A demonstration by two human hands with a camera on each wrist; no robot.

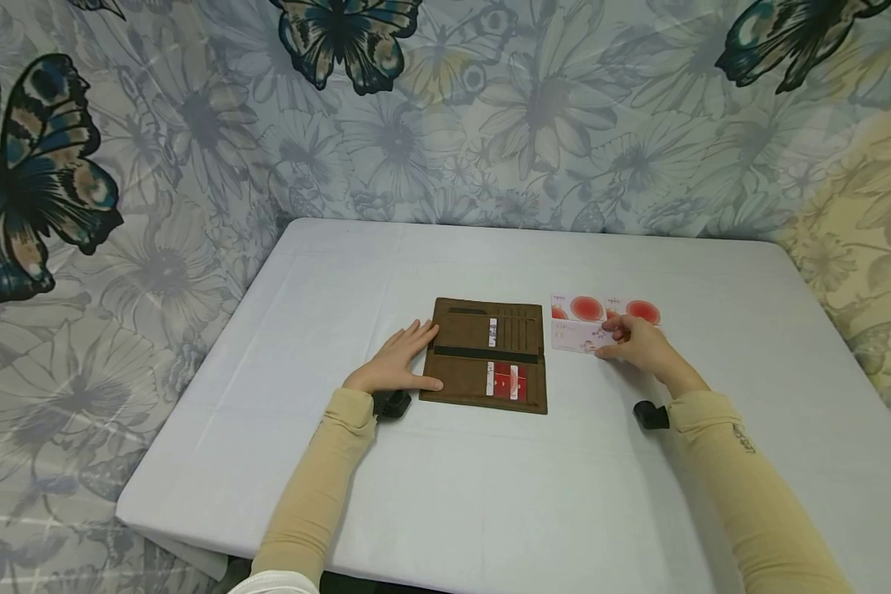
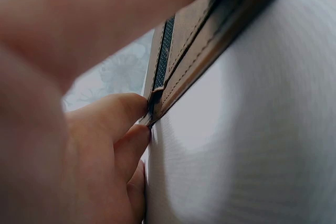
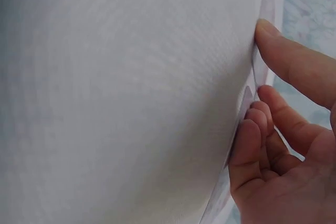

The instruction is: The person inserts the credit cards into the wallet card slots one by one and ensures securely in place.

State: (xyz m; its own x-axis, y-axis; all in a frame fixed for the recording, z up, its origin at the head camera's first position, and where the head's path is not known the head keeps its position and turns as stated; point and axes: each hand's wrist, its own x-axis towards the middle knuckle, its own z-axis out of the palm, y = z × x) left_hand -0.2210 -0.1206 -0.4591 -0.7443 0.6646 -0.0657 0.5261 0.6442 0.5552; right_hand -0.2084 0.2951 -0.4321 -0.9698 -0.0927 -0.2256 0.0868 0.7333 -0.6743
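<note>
A brown wallet (image 1: 483, 334) lies unfolded on the white table, with a dark strip across its middle and several cards (image 1: 506, 381) in its slots. My left hand (image 1: 397, 363) rests at the wallet's left edge, thumb and fingers spread over it. In the left wrist view the fingertips (image 2: 137, 106) touch the wallet's stitched edge (image 2: 181, 77). To the right lie pink-and-white cards with red round pictures, one upper left (image 1: 586, 308) and one upper right (image 1: 642, 311). At the lower pale card (image 1: 575, 336) my right hand (image 1: 642, 346) pinches the right end between thumb and curled fingers.
The white-covered table (image 1: 520, 495) has rounded far corners. Behind and to the sides hangs a floral cloth (image 1: 431, 148) with butterflies. A small black wrist device (image 1: 393, 404) sits under the left wrist, another black device (image 1: 650, 415) by the right.
</note>
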